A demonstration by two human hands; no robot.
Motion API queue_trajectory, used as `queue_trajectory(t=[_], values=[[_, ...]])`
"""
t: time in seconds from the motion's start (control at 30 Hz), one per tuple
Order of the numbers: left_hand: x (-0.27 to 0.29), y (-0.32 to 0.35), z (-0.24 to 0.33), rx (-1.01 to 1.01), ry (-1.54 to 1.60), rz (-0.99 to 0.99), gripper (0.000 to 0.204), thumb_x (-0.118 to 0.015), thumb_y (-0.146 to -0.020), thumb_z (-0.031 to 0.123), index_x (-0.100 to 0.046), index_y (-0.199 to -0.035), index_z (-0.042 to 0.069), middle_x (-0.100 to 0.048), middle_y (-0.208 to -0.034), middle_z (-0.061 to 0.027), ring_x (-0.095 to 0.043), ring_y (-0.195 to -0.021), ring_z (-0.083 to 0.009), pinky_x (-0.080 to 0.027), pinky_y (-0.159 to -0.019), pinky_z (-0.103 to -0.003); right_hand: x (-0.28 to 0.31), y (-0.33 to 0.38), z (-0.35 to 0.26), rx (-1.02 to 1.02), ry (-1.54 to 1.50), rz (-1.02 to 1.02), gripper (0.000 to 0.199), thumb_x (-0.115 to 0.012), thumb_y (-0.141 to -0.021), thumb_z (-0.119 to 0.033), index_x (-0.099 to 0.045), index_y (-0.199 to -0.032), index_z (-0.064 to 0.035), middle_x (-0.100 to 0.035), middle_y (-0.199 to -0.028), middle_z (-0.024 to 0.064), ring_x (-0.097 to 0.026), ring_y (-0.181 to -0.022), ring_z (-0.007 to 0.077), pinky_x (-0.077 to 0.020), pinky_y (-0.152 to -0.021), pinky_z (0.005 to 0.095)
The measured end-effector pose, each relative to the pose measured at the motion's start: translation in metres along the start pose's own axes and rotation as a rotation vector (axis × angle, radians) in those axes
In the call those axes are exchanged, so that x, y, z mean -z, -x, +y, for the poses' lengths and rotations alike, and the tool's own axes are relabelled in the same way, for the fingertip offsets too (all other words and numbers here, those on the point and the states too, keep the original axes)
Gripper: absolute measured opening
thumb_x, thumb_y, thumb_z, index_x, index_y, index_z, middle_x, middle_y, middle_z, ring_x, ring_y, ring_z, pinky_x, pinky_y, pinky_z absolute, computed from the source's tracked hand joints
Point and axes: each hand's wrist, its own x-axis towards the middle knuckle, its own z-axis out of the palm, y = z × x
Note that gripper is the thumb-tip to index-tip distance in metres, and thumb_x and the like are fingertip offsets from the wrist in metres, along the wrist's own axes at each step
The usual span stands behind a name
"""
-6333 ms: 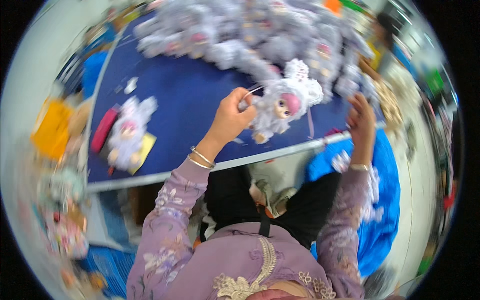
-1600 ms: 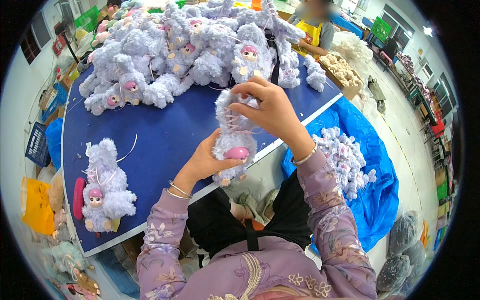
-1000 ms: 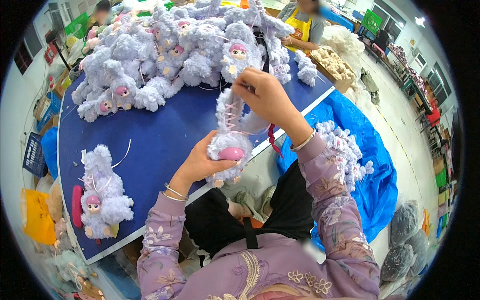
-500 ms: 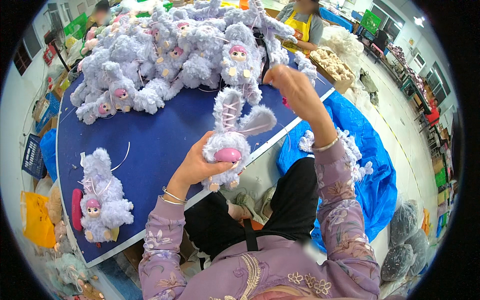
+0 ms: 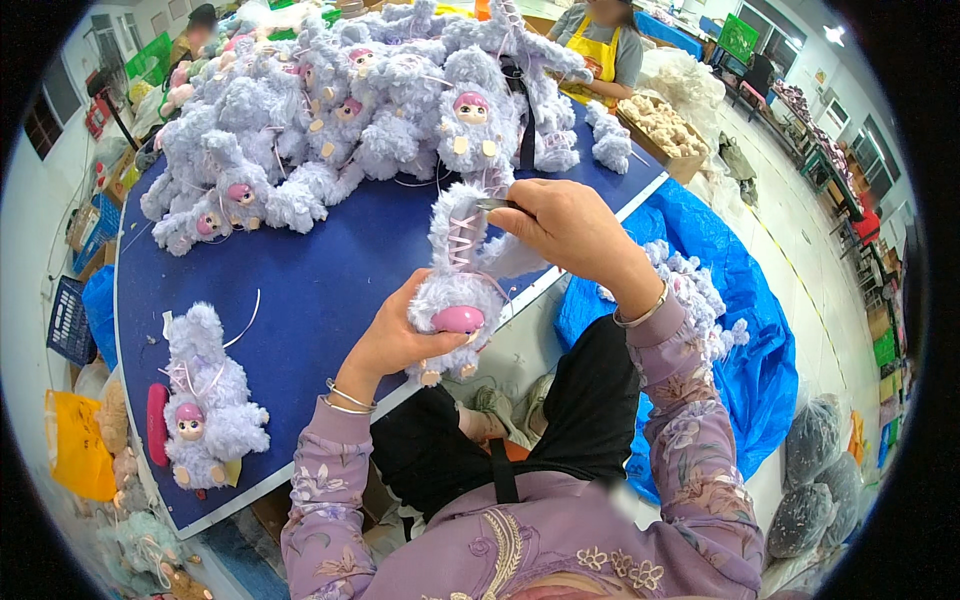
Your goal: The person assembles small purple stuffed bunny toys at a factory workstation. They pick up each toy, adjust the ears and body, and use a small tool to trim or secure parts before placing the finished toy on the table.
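My left hand (image 5: 412,335) is closed around the body of a lilac plush bunny doll (image 5: 445,293) with a pink glossy cap over its face. The doll is upright above the table's front edge. Pale pink ribbon criss-crosses the inside of its raised ear (image 5: 461,232). My right hand (image 5: 570,225) is closed on a slim metal tool (image 5: 496,204), its tip at the upper part of that ear. Fingers hide most of the tool, so its exact kind does not show. The other ear is partly behind my right hand.
A heap of similar plush dolls (image 5: 300,120) covers the far side of the blue table (image 5: 300,290). One doll (image 5: 205,400) lies at the left beside a dark pink case (image 5: 157,424). More fluffy pieces rest on a blue sheet (image 5: 745,400) at right. A person in a yellow apron (image 5: 592,50) is beyond.
My right hand has come down and left from its raised place, bringing the metal tool to the laced ear. My left hand keeps its hold on the doll.
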Motion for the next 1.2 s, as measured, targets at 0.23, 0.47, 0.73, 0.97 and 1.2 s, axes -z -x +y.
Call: queue_trajectory(t=[0.23, 0.47, 0.73, 0.97, 1.2], values=[[0.0, -0.002, -0.001, -0.022, -0.018, -0.017, 0.057, -0.08, -0.071, 0.009, -0.051, -0.12, 0.004, -0.061, -0.108, -0.0036, -0.056, -0.099, -0.0105, -0.047, -0.087, -0.028, -0.002, 0.001, 0.003, -0.043, 0.004, 0.007, 0.039, -0.054, -0.091, -0.037, -0.055, -0.073, -0.0021, -0.057, -0.069, 0.0172, -0.057, -0.069, 0.0373, -0.0434, -0.06, 0.0459], [-0.001, 0.0, -0.001, -0.02, -0.004, -0.023, 0.057, -0.08, -0.071, 0.008, -0.051, -0.12, 0.005, -0.061, -0.108, -0.0032, -0.056, -0.1, -0.0105, -0.047, -0.087, -0.028, -0.007, 0.0, 0.006, -0.01, -0.069, 0.026, 0.031, -0.058, -0.091, -0.028, -0.056, -0.077, 0.0001, -0.053, -0.068, 0.0181, -0.053, -0.064, 0.0375, -0.0405, -0.056, 0.0434], [-0.001, 0.0, -0.002, -0.014, 0.013, -0.017, 0.061, -0.081, -0.069, 0.006, -0.05, -0.122, 0.004, -0.061, -0.108, -0.004, -0.057, -0.1, -0.0111, -0.048, -0.087, -0.029, -0.014, -0.004, 0.004, -0.079, -0.235, 0.072, 0.031, -0.056, -0.093, -0.027, -0.056, -0.079, 0.0007, -0.05, -0.065, 0.0128, -0.05, -0.057, 0.0216, -0.0402, -0.054, 0.036], [0.001, 0.0, -0.007, -0.046, 0.011, -0.005, 0.059, -0.081, -0.07, 0.007, -0.051, -0.12, 0.005, -0.062, -0.107, -0.0032, -0.056, -0.099, -0.0103, -0.047, -0.087, -0.028, -0.01, -0.006, 0.024, -0.393, -0.933, 0.225, 0.04, -0.054, -0.096, -0.034, -0.056, -0.074, -0.0014, -0.046, -0.065, -0.0052, -0.041, -0.06, 0.0056, -0.0354, -0.052, 0.0243], [0.001, 0.0, -0.001, -0.029, -0.022, -0.008, 0.06, -0.081, -0.07, 0.007, -0.051, -0.121, 0.005, -0.062, -0.108, -0.0035, -0.056, -0.1, -0.0106, -0.047, -0.088, -0.029, -0.001, 0.002, 0.01, -0.08, -0.442, 0.039, 0.034, -0.059, -0.092, -0.03, -0.058, -0.079, 0.0015, -0.051, -0.061, 0.0126, -0.045, -0.054, 0.0188, -0.0391, -0.052, 0.0331]])
